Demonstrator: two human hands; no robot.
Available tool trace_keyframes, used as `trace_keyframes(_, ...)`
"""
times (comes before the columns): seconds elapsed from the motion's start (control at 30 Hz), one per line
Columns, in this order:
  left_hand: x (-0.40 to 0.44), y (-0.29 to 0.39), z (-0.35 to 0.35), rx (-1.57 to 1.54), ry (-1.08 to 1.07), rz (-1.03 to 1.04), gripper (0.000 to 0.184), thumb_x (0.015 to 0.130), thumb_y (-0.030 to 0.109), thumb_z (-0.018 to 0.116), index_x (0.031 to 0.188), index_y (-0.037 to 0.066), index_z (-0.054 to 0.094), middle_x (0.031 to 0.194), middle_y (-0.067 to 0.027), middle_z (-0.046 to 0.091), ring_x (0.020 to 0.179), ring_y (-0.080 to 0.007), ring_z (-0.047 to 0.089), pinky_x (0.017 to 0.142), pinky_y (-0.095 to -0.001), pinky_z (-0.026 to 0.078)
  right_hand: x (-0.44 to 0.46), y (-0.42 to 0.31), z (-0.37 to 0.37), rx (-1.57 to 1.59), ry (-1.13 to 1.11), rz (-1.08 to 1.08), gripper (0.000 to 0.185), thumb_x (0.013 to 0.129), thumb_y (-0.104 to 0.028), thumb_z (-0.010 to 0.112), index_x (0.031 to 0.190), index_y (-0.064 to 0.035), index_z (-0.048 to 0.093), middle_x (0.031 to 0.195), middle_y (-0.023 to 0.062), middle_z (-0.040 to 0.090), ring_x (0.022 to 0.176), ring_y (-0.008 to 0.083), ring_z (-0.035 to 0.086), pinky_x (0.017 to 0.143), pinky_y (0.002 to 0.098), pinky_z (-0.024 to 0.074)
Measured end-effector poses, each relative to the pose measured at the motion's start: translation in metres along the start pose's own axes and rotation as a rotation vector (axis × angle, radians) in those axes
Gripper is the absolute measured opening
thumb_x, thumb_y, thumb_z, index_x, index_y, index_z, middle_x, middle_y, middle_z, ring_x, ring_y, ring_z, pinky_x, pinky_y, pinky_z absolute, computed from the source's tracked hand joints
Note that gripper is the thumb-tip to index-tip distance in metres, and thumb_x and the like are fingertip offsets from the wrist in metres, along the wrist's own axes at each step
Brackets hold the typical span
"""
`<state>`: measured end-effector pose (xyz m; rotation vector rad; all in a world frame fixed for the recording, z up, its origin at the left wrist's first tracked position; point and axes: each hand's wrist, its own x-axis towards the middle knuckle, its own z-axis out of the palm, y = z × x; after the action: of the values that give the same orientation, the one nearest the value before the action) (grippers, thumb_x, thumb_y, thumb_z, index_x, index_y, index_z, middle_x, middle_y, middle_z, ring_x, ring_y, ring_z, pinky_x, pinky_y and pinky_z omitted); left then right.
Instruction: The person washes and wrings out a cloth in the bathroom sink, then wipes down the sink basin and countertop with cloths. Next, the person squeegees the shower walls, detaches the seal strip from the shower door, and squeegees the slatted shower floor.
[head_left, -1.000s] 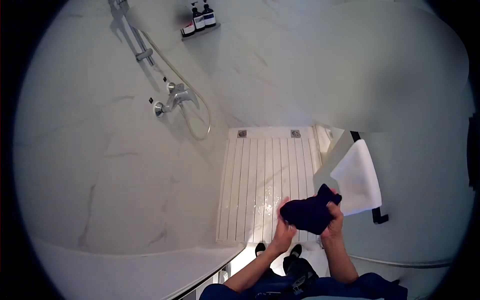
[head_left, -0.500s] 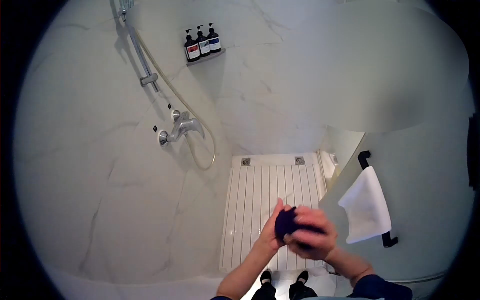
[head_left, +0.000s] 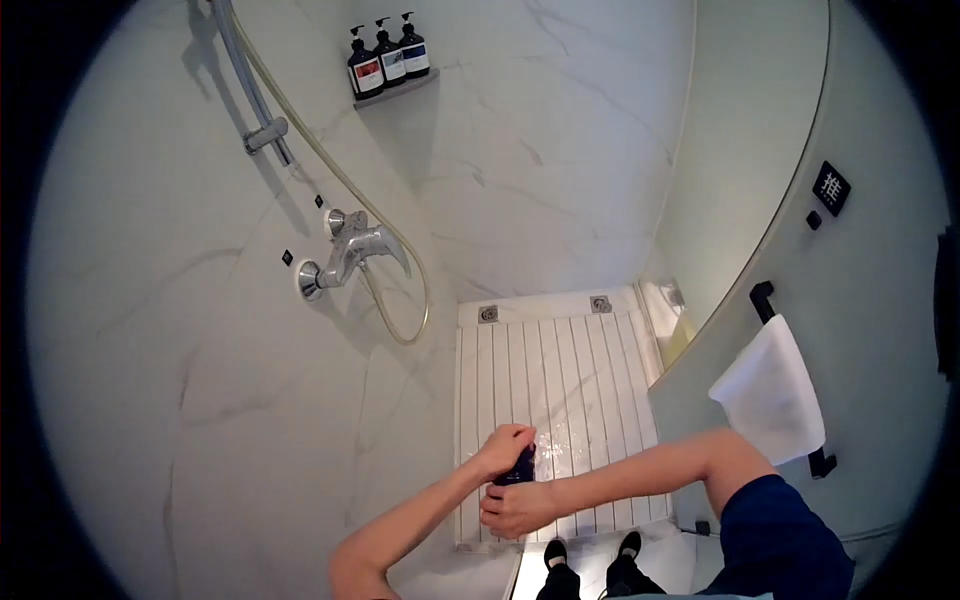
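A dark navy cloth (head_left: 518, 467) is bunched between my two hands, low over the slatted shower floor. My left hand (head_left: 502, 449) is closed around its upper end. Just below, my right hand (head_left: 518, 508) grips the lower end, its forearm reaching in from the right. Only a short stretch of the cloth shows between the fists; the fingers hide the rest. Bright wet glints (head_left: 548, 455) show beside the cloth, to its right.
A chrome mixer tap (head_left: 355, 250) with a hose is on the left wall. Several pump bottles (head_left: 390, 65) stand on a corner shelf. On the right, a white towel (head_left: 775, 395) hangs from the black handle of a glass door (head_left: 880, 300). Black shoes (head_left: 555, 550) stand at the bottom.
Both hands have moved left and lower with the cloth. It was balled between the palms and is now held at two ends. The view has shifted, and the blur at upper right is gone.
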<state>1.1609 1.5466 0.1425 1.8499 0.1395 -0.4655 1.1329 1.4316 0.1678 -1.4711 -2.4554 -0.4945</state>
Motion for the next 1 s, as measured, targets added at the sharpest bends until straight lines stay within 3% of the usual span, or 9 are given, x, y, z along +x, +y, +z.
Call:
trace_keyframes(0.23, 0.040, -0.028, -0.019, 0.438, 0.306, 0.084, 0.034, 0.089, 0.030, 0.047, 0.076, 0.001, 0.060, 0.074, -0.0203, 0.061, 0.073, -0.0388, 0.059, 0.064, -0.0434, 0.046, -0.002, 0.034, 0.110, -0.191, -0.390, -0.101, 0.015, 0.066, -0.026, 0.058, 0.063, -0.0126, 0.065, 0.074, 0.0020, 0.061, 0.078, 0.0224, 0.059, 0.065, 0.0370, 0.0459)
trace_keyframes(0.37, 0.040, -0.034, -0.022, 0.525, 0.585, 0.166, 0.029, 0.087, 0.026, 0.049, 0.074, 0.001, 0.059, 0.073, -0.0202, 0.060, 0.072, -0.0404, 0.056, 0.062, -0.0445, 0.044, -0.034, 0.034, 0.227, 0.253, -0.174, 0.398, 0.015, 0.069, -0.015, 0.052, 0.063, -0.0089, 0.065, 0.076, 0.0059, 0.062, 0.080, 0.0231, 0.058, 0.069, 0.0381, 0.0474)
trace_keyframes(0.5, 0.031, -0.053, -0.071, 0.357, 1.042, 0.256, 0.022, 0.083, 0.019, 0.051, 0.070, 0.001, 0.056, 0.070, -0.0184, 0.058, 0.065, -0.0368, 0.055, 0.058, -0.0450, 0.042, 0.005, 0.065, 0.173, -0.129, -0.526, 0.047, 0.013, 0.069, -0.020, 0.057, 0.065, -0.0123, 0.067, 0.083, 0.0058, 0.065, 0.082, 0.0241, 0.059, 0.079, 0.0404, 0.0439)
trace_keyframes(0.6, -0.004, -0.060, -0.118, 0.377, 1.382, 0.380, 0.020, 0.081, 0.011, 0.055, 0.065, -0.001, 0.052, 0.058, -0.0139, 0.050, 0.053, -0.0248, 0.044, 0.052, -0.0380, 0.036, -0.006, 0.087, 0.107, 0.292, -0.074, 0.143, 0.015, 0.070, -0.017, 0.058, 0.078, -0.0053, 0.061, 0.097, 0.0134, 0.058, 0.106, 0.0286, 0.051, 0.093, 0.0424, 0.0366)
trace_keyframes(0.67, -0.035, -0.052, -0.148, 0.517, 1.482, 0.337, 0.014, 0.079, 0.007, 0.057, 0.067, 0.001, 0.052, 0.065, -0.0126, 0.053, 0.060, -0.0273, 0.048, 0.055, -0.0388, 0.038, -0.044, 0.119, 0.095, 0.211, -0.085, 0.255, 0.026, 0.075, -0.021, 0.058, 0.092, -0.0019, 0.057, 0.109, 0.0149, 0.053, 0.110, 0.0289, 0.048, 0.095, 0.0441, 0.0370)
trace_keyframes(0.73, -0.056, -0.042, -0.173, 0.718, 1.520, 0.355, 0.013, 0.078, 0.005, 0.058, 0.067, 0.002, 0.051, 0.072, -0.0137, 0.055, 0.065, -0.0292, 0.050, 0.059, -0.0399, 0.041, -0.093, 0.172, 0.100, 0.143, -0.112, 0.451, 0.032, 0.076, -0.024, 0.058, 0.100, -0.0023, 0.056, 0.120, 0.0158, 0.050, 0.124, 0.0301, 0.038, 0.102, 0.0476, 0.0289)
trace_keyframes(0.83, -0.054, -0.020, -0.199, 1.118, 1.628, 0.481, 0.013, 0.082, 0.006, 0.056, 0.072, -0.002, 0.055, 0.068, -0.0137, 0.056, 0.062, -0.0251, 0.052, 0.058, -0.0354, 0.042, -0.139, 0.288, 0.074, -0.147, -0.171, 0.396, 0.050, 0.078, -0.031, 0.057, 0.117, -0.0003, 0.050, 0.134, 0.0158, 0.041, 0.130, 0.0272, 0.031, 0.107, 0.0475, 0.0222)
trace_keyframes(0.9, -0.057, -0.026, -0.210, 1.430, 1.506, 0.341, 0.045, 0.084, 0.019, 0.061, 0.124, 0.005, 0.044, 0.073, -0.0128, 0.056, 0.061, -0.0251, 0.052, 0.063, -0.0432, 0.047, -0.146, 0.379, 0.046, -0.287, -0.220, 0.281, 0.054, 0.080, -0.033, 0.056, 0.123, -0.0007, 0.047, 0.137, 0.0148, 0.038, 0.133, 0.0254, 0.028, 0.108, 0.0474, 0.0196)
trace_keyframes(1.0, -0.023, 0.006, -0.209, 1.414, 1.747, 0.239, 0.015, 0.087, 0.018, 0.057, 0.085, 0.004, 0.057, 0.069, -0.0150, 0.055, 0.057, -0.0271, 0.049, 0.056, -0.0405, 0.045, -0.130, 0.521, 0.013, -0.624, -0.294, 0.045, 0.054, 0.082, -0.032, 0.052, 0.126, -0.0017, 0.044, 0.140, 0.0128, 0.035, 0.135, 0.0233, 0.023, 0.110, 0.0475, 0.0172)
